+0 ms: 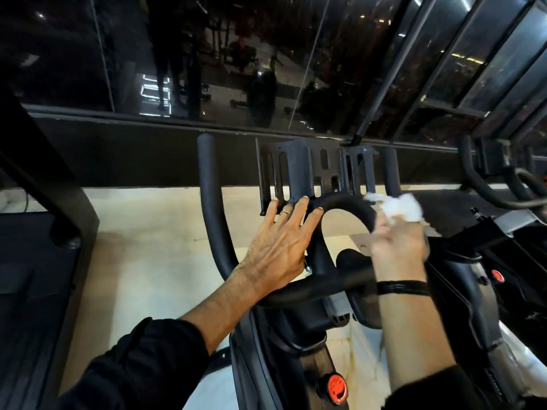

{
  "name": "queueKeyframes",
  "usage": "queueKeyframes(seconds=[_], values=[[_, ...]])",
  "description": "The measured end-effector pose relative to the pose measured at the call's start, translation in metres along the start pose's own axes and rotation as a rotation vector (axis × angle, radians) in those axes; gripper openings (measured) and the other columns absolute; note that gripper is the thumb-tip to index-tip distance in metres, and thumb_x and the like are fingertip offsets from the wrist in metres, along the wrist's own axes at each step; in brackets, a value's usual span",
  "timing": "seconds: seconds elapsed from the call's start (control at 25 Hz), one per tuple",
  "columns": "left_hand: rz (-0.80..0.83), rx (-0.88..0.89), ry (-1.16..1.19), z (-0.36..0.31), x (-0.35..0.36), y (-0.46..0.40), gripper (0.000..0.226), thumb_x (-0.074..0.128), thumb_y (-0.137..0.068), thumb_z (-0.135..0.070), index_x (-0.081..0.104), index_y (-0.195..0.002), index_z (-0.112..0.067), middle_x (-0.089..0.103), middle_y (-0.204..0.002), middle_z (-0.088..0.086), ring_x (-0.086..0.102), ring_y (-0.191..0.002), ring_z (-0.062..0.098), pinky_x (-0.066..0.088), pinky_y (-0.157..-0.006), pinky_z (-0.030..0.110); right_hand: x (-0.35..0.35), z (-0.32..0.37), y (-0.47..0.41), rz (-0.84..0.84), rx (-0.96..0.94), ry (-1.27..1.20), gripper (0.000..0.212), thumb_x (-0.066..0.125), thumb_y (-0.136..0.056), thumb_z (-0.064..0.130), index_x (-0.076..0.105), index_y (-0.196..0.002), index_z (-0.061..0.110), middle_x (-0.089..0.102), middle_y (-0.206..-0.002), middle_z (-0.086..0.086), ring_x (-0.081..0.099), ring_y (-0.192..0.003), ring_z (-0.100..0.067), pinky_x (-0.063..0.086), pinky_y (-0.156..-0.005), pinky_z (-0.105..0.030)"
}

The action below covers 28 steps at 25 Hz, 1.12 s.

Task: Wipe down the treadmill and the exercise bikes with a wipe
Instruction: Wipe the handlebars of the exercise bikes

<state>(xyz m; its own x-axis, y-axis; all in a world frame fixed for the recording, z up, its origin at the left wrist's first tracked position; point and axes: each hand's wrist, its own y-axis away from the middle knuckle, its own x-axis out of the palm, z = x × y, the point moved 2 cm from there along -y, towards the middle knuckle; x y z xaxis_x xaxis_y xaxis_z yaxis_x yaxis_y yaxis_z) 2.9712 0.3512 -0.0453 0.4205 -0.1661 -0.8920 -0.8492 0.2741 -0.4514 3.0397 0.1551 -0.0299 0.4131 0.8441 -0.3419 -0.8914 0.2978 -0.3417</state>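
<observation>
Head view: bike (296, 335) handlebar wipe-down in progress. Handlebar (211, 202) loop braced by left hand (275, 250), fingers flat and spread. Wipe (396, 208), bunched in right hand (396, 247), pressed against loop's right curve. Next, presumably: sweep along remaining bars.

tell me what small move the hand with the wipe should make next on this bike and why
Probably slide the wipe leftward along the curved loop of the handlebar. The right hand holds it bunched at the loop's right end, while the left hand rests flat with fingertips on the loop's left part, seemingly steadying the bike.
</observation>
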Motion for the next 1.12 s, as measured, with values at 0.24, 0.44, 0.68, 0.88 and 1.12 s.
queueKeyframes(seconds=[0.24,0.44,0.68,0.88,1.12], values=[[-0.023,-0.016,0.019,0.002,0.002,-0.001,0.069,0.017,-0.079,-0.021,0.036,-0.145,-0.011,0.039,-0.147,0.021,0.051,-0.122,0.034,0.028,-0.113,0.052,-0.027,0.011,-0.006,-0.001,-0.490,0.202,0.036,0.055,-0.083,-0.002,0.074,-0.111,0.011,0.073,-0.112,-0.004,0.068,-0.107,-0.020,0.051,-0.100,-0.035],[-0.027,0.000,0.033,0.000,0.003,-0.001,0.063,0.036,-0.081,-0.014,0.035,-0.144,-0.012,0.038,-0.148,0.021,0.052,-0.123,0.034,0.027,-0.112,0.051,-0.017,-0.004,-0.024,0.680,-0.799,0.764,0.044,0.045,-0.064,-0.013,0.076,-0.083,0.011,0.074,-0.101,-0.004,0.064,-0.115,-0.020,0.018,-0.122,-0.046],[0.000,-0.003,0.032,-0.001,0.004,0.000,0.064,0.029,-0.084,-0.015,0.031,-0.147,-0.012,0.034,-0.152,0.020,0.048,-0.128,0.035,0.025,-0.115,0.053,-0.059,0.002,0.010,0.569,-0.442,0.812,0.042,0.053,-0.083,-0.010,0.078,-0.101,0.019,0.074,-0.108,-0.001,0.067,-0.106,-0.017,0.034,-0.111,-0.024],[0.015,-0.001,0.040,-0.002,0.006,0.000,0.067,0.051,-0.085,-0.009,0.030,-0.148,-0.011,0.033,-0.153,0.018,0.048,-0.130,0.032,0.021,-0.118,0.051,-0.016,0.018,0.035,0.409,-0.283,0.982,0.033,0.060,-0.090,0.006,0.066,-0.122,0.016,0.066,-0.121,-0.007,0.058,-0.115,-0.027,0.046,-0.102,-0.040],[0.002,0.022,0.085,-0.002,0.004,0.001,0.067,0.056,-0.082,-0.007,0.035,-0.145,-0.009,0.036,-0.151,0.019,0.050,-0.126,0.032,0.026,-0.116,0.051,0.004,0.031,0.064,0.401,-0.363,0.777,0.035,0.055,-0.090,0.001,0.069,-0.119,0.017,0.070,-0.114,-0.005,0.062,-0.106,-0.026,0.047,-0.099,-0.040]])
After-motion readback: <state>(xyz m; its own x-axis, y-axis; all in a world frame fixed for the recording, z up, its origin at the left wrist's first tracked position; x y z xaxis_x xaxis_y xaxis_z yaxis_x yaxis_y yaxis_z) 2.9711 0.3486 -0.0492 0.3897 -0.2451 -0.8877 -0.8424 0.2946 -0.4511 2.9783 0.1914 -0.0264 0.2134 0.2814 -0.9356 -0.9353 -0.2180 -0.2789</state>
